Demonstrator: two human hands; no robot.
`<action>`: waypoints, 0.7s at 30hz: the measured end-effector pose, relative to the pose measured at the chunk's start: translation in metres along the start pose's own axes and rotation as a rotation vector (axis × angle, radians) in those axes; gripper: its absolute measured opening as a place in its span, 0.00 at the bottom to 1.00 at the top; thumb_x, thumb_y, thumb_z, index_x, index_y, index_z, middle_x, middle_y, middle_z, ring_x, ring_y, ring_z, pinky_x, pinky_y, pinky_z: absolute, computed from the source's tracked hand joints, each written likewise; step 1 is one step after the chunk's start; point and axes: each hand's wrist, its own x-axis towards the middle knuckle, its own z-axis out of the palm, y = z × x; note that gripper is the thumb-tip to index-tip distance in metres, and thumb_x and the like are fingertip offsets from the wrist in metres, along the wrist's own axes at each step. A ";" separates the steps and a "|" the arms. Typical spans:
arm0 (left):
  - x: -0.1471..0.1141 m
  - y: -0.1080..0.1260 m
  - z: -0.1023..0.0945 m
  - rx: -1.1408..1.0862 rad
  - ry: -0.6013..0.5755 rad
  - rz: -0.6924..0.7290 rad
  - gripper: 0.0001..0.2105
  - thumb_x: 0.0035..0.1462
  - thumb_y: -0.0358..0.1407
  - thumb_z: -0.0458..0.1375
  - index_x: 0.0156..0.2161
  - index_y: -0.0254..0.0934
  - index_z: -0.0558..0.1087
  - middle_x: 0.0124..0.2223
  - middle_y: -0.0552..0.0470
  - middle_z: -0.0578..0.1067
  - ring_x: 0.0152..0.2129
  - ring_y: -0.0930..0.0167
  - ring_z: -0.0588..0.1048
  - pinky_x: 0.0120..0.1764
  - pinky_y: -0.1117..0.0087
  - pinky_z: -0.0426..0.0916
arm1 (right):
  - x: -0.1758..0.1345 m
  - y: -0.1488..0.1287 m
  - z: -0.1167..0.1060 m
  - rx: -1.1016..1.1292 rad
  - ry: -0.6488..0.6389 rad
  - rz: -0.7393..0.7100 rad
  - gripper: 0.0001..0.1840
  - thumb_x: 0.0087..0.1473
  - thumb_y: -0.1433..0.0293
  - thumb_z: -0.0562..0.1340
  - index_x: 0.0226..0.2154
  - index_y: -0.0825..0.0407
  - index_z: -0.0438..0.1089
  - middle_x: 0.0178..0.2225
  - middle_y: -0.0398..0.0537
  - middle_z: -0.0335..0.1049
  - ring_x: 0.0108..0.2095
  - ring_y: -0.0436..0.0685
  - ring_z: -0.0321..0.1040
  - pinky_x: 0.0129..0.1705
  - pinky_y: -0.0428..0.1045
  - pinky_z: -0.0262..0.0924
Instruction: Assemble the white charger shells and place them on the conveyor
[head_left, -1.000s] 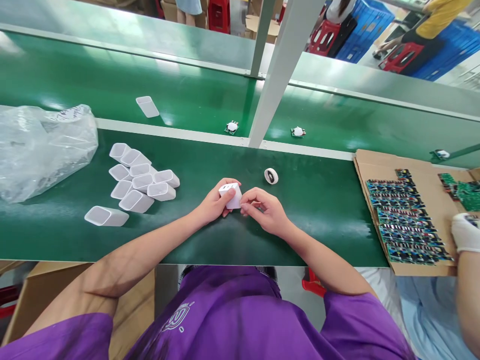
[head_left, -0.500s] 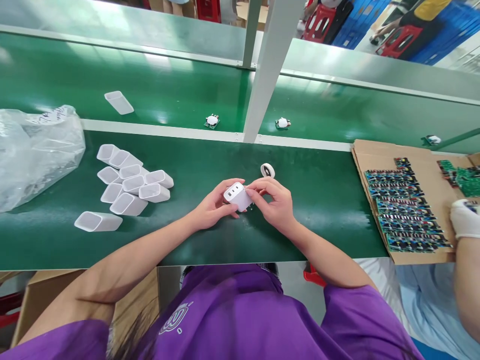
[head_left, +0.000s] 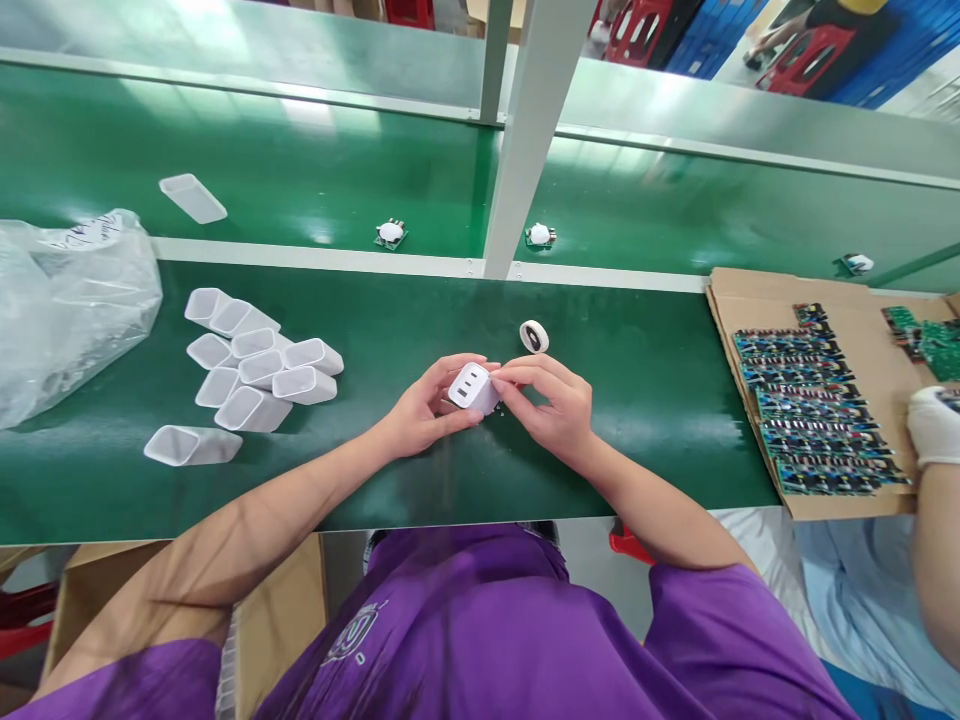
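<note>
The charger (head_left: 474, 388) is in the person's hands, over the near middle of the bench (head_left: 645, 430). Its slotted end points left and up towards the head camera, slightly to the near side. The long axis runs back from that end towards the right, where fingers partly hide the body. The row of slots slants across the end, from near left to far right.

The left hand (head_left: 424, 412) is wrapped around the charger, thumb along the near side and fingers around the far side, holding it firmly between them. The right hand (head_left: 551, 408) meets the charger's right side; thumb and forefinger tips are close together there, but whether they pinch the charger's edge or something small cannot be told.

A white ring (head_left: 534, 337) with a dark centre stands just beyond the right hand. To the left, a cluster of shells (head_left: 264, 366) lies on the bench, open ends mostly towards the left. One more shell (head_left: 193, 446) lies alone on the near side of the cluster, its mouth also to the left. Farther left is a clear bag (head_left: 82, 310).

On the right, boards (head_left: 817, 410) lie in rows on cardboard (head_left: 765, 290), with a co-worker's gloved hand (head_left: 934, 425) beside them.
</note>
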 end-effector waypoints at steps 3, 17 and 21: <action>0.000 -0.001 -0.001 0.023 -0.003 0.006 0.26 0.49 0.37 0.67 0.53 0.43 0.66 0.51 0.45 0.75 0.40 0.66 0.77 0.38 0.70 0.74 | 0.000 0.000 0.000 -0.048 0.015 -0.039 0.07 0.59 0.71 0.61 0.34 0.46 0.75 0.34 0.43 0.77 0.32 0.51 0.74 0.35 0.47 0.73; -0.005 0.002 0.003 0.311 0.136 0.097 0.26 0.51 0.39 0.66 0.55 0.40 0.68 0.51 0.45 0.76 0.42 0.66 0.77 0.41 0.70 0.74 | -0.011 0.007 0.005 -0.257 -0.005 -0.241 0.10 0.59 0.75 0.60 0.39 0.47 0.75 0.38 0.46 0.78 0.35 0.52 0.76 0.38 0.46 0.74; -0.006 0.005 0.003 0.389 0.183 0.116 0.26 0.52 0.40 0.64 0.55 0.39 0.67 0.52 0.45 0.76 0.42 0.66 0.77 0.42 0.70 0.74 | -0.012 0.007 0.008 -0.156 -0.016 -0.176 0.11 0.59 0.75 0.60 0.43 0.49 0.75 0.40 0.48 0.77 0.39 0.53 0.75 0.41 0.48 0.73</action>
